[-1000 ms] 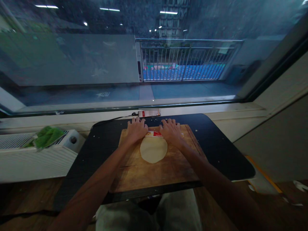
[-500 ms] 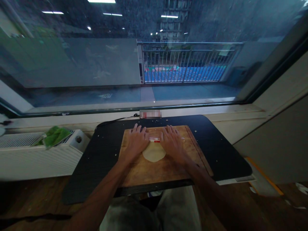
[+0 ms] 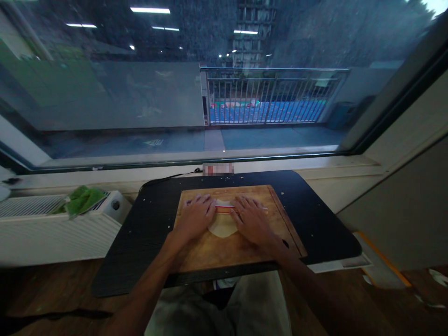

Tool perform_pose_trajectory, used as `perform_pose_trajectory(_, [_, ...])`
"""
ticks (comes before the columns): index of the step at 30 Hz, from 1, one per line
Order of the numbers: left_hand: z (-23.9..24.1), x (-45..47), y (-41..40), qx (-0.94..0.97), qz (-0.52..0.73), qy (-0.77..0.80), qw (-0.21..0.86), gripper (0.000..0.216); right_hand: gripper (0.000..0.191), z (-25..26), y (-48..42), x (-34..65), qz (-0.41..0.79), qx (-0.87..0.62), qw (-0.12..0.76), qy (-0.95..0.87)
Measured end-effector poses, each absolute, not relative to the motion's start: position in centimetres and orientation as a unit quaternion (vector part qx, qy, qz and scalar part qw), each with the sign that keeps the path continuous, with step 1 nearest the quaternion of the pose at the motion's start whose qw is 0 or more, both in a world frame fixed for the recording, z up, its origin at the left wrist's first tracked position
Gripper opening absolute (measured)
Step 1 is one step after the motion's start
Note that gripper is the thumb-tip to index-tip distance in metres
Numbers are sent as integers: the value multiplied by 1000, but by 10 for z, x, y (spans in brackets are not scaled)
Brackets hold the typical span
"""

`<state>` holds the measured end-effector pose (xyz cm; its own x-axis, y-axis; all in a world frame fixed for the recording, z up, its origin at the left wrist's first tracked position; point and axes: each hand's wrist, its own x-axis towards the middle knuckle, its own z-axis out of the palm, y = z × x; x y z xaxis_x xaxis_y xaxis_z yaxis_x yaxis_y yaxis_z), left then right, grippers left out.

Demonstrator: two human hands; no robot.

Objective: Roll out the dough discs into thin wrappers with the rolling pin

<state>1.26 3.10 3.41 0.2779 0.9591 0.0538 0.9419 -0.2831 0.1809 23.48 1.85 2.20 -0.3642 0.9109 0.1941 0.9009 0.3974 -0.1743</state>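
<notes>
A thin round of pale dough (image 3: 223,226) lies on a wooden cutting board (image 3: 224,261). Across its upper part runs a slim rolling pin (image 3: 225,209) with a red and white label, mostly covered by my hands. My left hand (image 3: 196,214) rests on the pin's left part, palm down, fingers stretched forward over it. On the right part lies my right hand (image 3: 252,217), its fingers also extended and slightly spread. The pin's right end pokes out just past that hand. Some dough shows beyond the pin, between the fingertips.
Under the board stands a black table (image 3: 140,242) with small white crumbs scattered on it. A pixelated box-like item (image 3: 218,169) and a dark cable sit by the window sill. To the left is a white radiator (image 3: 63,238) with a green cloth (image 3: 84,200) on it.
Both hands have drawn back towards me with the rolling pin, which has turned so that its label looks different. A strip of dough now shows beyond the pin. The view has shifted slightly.
</notes>
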Motion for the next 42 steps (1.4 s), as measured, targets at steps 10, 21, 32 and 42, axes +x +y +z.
perform_pose_trajectory(10, [32, 21, 71, 810, 109, 560, 135, 37, 37, 39, 37, 252, 86, -491, 93, -862])
perform_pose_trajectory(21, [31, 18, 66, 823, 121, 543, 116, 38, 41, 42, 31, 244, 91, -525, 77, -843])
perform_pose_trajectory(32, [28, 1, 58, 858, 147, 485, 79, 37, 42, 44, 27, 246, 108, -517, 98, -843])
perform_pose_trajectory(42, [32, 6, 52, 861, 143, 483, 75, 39, 41, 36, 29, 246, 101, -508, 117, -847])
